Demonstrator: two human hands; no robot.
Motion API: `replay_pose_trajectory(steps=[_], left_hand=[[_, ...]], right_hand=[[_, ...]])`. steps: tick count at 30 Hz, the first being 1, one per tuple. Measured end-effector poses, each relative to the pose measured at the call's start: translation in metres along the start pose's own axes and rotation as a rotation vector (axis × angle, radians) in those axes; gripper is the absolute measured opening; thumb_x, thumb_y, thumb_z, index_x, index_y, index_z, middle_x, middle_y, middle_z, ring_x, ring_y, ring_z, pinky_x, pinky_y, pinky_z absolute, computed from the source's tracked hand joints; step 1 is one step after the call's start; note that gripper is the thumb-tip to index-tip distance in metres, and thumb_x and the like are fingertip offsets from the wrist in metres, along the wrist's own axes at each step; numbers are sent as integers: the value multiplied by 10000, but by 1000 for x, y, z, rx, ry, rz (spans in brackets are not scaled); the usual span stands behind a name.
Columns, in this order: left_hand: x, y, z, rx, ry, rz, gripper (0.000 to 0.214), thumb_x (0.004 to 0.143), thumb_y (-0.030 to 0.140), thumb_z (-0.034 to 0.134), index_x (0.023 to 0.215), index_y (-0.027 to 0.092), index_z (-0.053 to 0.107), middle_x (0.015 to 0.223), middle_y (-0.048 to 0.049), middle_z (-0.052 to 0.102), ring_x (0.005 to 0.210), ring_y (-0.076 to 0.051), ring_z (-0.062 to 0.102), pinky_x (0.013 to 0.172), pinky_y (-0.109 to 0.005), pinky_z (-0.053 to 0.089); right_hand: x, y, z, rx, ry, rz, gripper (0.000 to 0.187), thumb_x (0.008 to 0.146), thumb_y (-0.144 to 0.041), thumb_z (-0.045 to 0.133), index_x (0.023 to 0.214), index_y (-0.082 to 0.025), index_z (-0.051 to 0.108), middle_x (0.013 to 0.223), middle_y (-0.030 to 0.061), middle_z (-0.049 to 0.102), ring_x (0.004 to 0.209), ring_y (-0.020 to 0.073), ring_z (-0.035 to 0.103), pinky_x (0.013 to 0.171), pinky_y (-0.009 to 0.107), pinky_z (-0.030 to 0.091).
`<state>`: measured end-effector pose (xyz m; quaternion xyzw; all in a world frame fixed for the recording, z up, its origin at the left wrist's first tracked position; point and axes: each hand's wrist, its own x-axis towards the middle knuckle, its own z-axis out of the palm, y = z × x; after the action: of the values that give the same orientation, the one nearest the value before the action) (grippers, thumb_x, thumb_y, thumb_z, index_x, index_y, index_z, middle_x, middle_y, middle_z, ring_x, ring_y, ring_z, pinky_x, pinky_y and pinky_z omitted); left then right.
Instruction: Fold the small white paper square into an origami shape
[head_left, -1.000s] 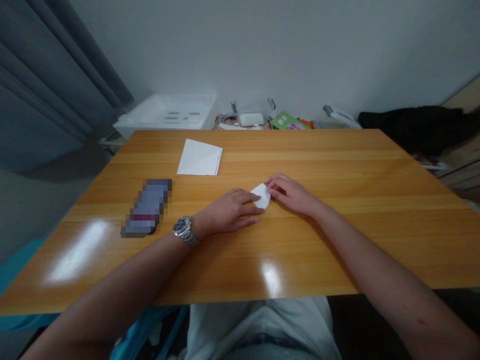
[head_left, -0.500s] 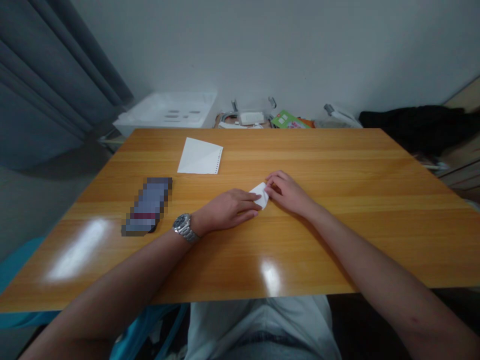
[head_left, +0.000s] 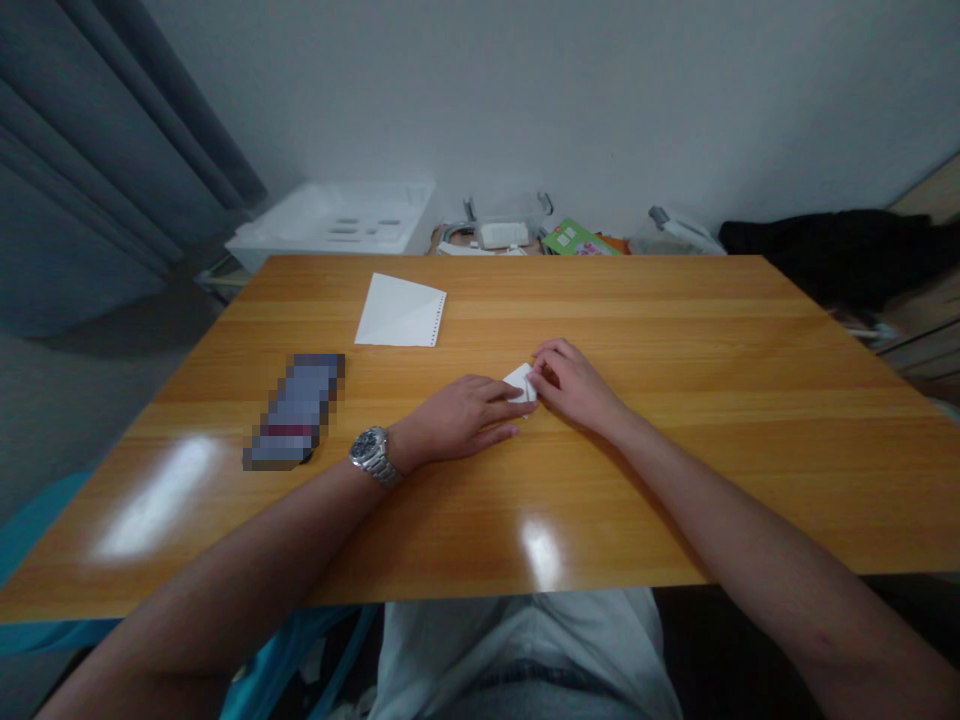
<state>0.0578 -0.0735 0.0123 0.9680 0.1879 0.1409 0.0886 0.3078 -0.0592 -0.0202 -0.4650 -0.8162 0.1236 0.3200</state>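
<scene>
Near the middle of the wooden table (head_left: 720, 480), a small piece of folded paper (head_left: 517, 376) is held down between two hands. Its left part is covered by the left hand (head_left: 469, 412), whose fingers are stretched out and laid flat over it, not clenched. At its right edge, the thumb and forefinger of the right hand (head_left: 574, 385) are brought together and seem to be closed on the paper, though the exact contact is too small to be made out.

Judging by its small size and the edges that show, several folds appear to have been made already. The crease at the right edge seems to be the one being worked, and it does not look fully pressed. How many folds are left cannot be told, since much of the paper is hidden under the fingers.

Farther back and to the left, a larger white sheet (head_left: 397, 312) with a row of holes along one side is left untouched. Nearer the left forearm, a blurred flat object (head_left: 296, 410) is set on the table, well apart from both hands.
</scene>
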Motion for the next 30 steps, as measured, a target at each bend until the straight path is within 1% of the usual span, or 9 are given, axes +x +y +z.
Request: replay_pose_trajectory(steps=[6, 10, 14, 17, 20, 24, 30], left_hand=[[0, 0, 0, 45, -13, 10, 431, 1068, 413, 433, 1405, 197, 592, 1389, -132, 621, 1183, -269, 630, 1031, -427, 484], [0, 1, 0, 61, -25, 14, 442, 1069, 411, 426, 1413, 185, 586, 1407, -140, 604, 1187, -275, 626, 1036, -437, 483], [0, 2, 0, 74, -46, -4, 442, 1067, 421, 422, 1403, 193, 598, 1420, -133, 591, 1188, -282, 621, 1042, -451, 479], [0, 2, 0, 66, -38, -15, 441, 1067, 425, 424, 1412, 207, 591, 1440, -127, 579, 1196, -277, 616, 1050, -448, 474], [0, 2, 0, 40, -41, -12, 437, 1065, 416, 435, 1418, 207, 584, 1484, -114, 557, 1225, -274, 606, 1066, -445, 465], [2, 0, -1, -52, -34, 3, 398, 1071, 357, 437, 1411, 213, 586, 1456, -83, 602, 1288, -242, 587, 1102, -422, 443], [4, -4, -2, -104, -18, 1, 371, 1075, 299, 420, 1377, 225, 622, 1428, -64, 629, 1250, -221, 614, 1094, -411, 458]], right_hand=[[1, 1, 2, 42, 19, 56, 115, 914, -245, 632, 821, -219, 569, 1084, 108, 614, 1067, 268, 602, 975, 439, 482], [2, 2, 1, 67, 26, 90, 117, 907, -262, 646, 814, -214, 594, 1086, 106, 613, 1050, 261, 608, 958, 440, 493], [2, 2, -1, 110, 22, 108, 112, 916, -273, 637, 823, -211, 631, 1098, 101, 608, 1041, 249, 613, 921, 426, 505], [2, 2, -1, 117, 19, 114, 117, 913, -272, 638, 816, -207, 639, 1086, 98, 610, 1023, 245, 616, 910, 421, 507], [3, 2, 0, 104, 30, 108, 122, 902, -269, 644, 799, -206, 628, 1059, 97, 613, 1013, 250, 613, 912, 428, 505], [3, 3, 1, 89, 42, 104, 104, 889, -253, 650, 797, -211, 628, 1039, 93, 608, 1016, 254, 610, 922, 433, 502], [3, 1, 1, 89, 41, 114, 106, 888, -253, 650, 792, -215, 626, 1038, 90, 605, 995, 248, 610, 915, 436, 507]])
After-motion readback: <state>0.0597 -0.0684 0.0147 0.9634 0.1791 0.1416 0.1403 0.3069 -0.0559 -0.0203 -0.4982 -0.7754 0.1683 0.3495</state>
